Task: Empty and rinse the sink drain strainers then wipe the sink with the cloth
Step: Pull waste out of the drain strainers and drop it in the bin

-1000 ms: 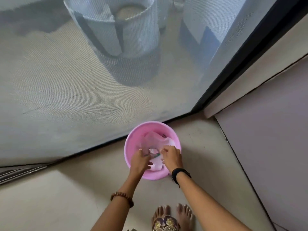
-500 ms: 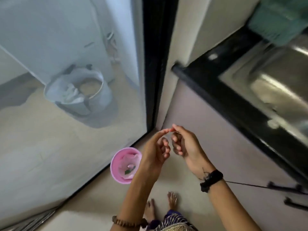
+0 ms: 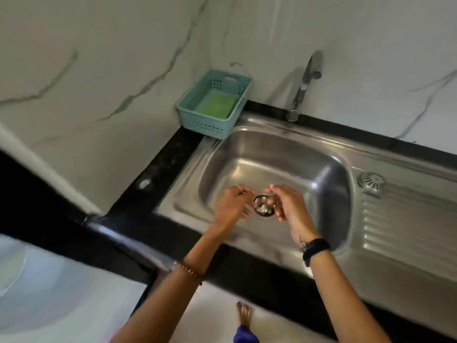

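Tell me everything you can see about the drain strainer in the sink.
The strainer is a small round piece of shiny metal with a dark inside, seen from above in the sink basin. It holds small bits of waste, pale and coloured. The left hand and right hand flank it, fingertips at its rim. Whether it sits in the drain or is lifted cannot be told.

Beaded bracelet (image 3: 190, 271) left wrist, black band (image 3: 315, 246) right, bare arms
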The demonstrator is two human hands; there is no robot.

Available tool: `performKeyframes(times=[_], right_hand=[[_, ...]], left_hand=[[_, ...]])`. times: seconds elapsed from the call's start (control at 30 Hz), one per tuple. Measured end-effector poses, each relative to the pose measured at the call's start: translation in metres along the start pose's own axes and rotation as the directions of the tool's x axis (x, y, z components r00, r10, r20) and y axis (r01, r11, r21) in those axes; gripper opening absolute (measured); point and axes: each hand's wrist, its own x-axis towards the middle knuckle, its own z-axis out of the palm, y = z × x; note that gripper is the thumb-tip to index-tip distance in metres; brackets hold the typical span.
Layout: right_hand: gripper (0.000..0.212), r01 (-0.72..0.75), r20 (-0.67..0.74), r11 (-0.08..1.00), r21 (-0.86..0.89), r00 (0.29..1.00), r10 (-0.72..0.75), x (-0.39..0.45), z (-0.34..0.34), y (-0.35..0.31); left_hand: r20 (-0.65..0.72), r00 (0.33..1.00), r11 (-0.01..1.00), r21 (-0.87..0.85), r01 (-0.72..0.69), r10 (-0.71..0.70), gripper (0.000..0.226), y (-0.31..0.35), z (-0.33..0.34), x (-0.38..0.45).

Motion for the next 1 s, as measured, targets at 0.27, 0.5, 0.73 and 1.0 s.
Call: performKeyframes(times=[0.27, 0.5, 0.73, 1.0], right_hand=[[0.015, -0.117, -0.035, 0.782, -0.613, 0.992, 0.121, 0.174, -0.057, 0.081], [0.019, 0.207, 0.242, 0.432, -0.878, 0.97, 0.026, 0.239, -0.056, 0.13], [0.034, 0.377, 0.38, 0.257, -0.89, 0.924, -0.042, 0.239, -0.05, 0.147], [0.018, 0.101, 0.124, 0.568, -0.817, 0.992, 0.001, 0.222, -0.058, 0.127]], left_hand=[[-0.026, 0.978, 0.554, 0.821, 0.14, -0.208, 0.031, -0.056, 0.077, 0.184], [0.151, 0.949, 0.229, 0.97, -0.088, -0.278, 0.033, -0.111, 0.109, 0.232], [0.14, 0.971, 0.187, 0.977, -0.103, -0.196, 0.027, -0.116, 0.108, 0.23], [-0.07, 0.983, 0.494, 0.857, 0.145, -0.167, 0.022, -0.095, 0.084, 0.214]])
